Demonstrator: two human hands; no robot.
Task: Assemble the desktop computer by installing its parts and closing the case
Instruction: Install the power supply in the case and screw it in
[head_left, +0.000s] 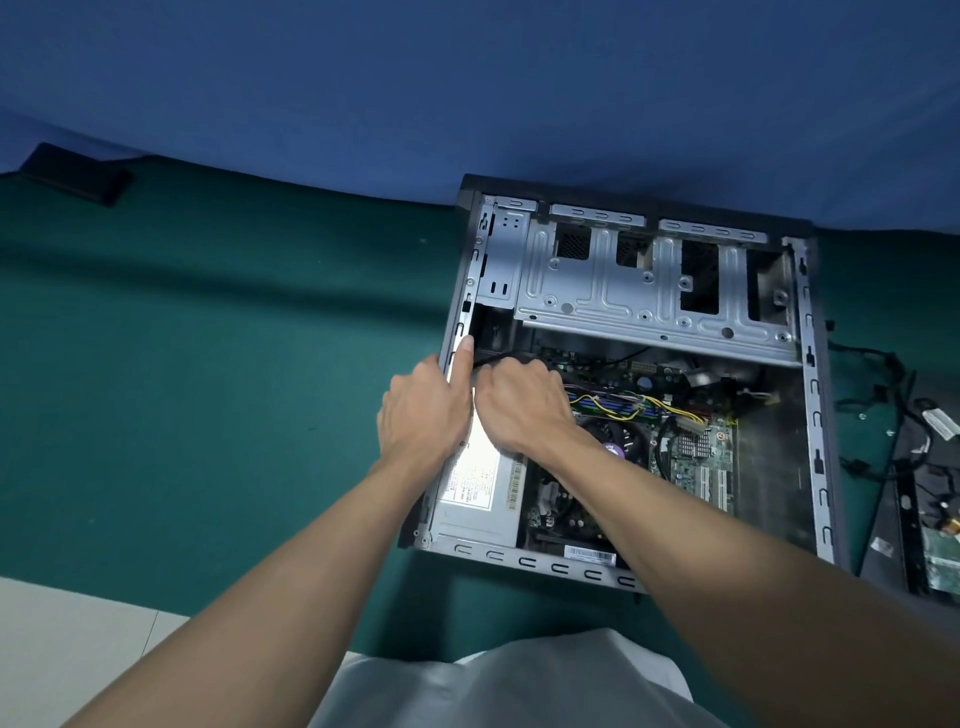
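An open, dark-framed metal desktop case (810, 364) lies on its side right of centre on a green cloth-covered table (208, 364), its silver drive cage (649, 291) toward the top of the frame. The left hand (423, 410) holds the case's left wall: its thumb lies straight along the rail and its fingers bend down over the outer side. Just beside it, inside the case, the right hand (519, 402) is curled knuckles-up around a thin black cable (501, 357).

The cable runs roughly across the frame, above the grey box-shaped power supply (478, 499), whose long axis follows the left wall. The green motherboard (701, 457) and its coloured wire bundle (623, 402) lie to the right of the right hand, which is the nearer one. Routing the cable toward the board probably falls to that hand while the left steadies the case.
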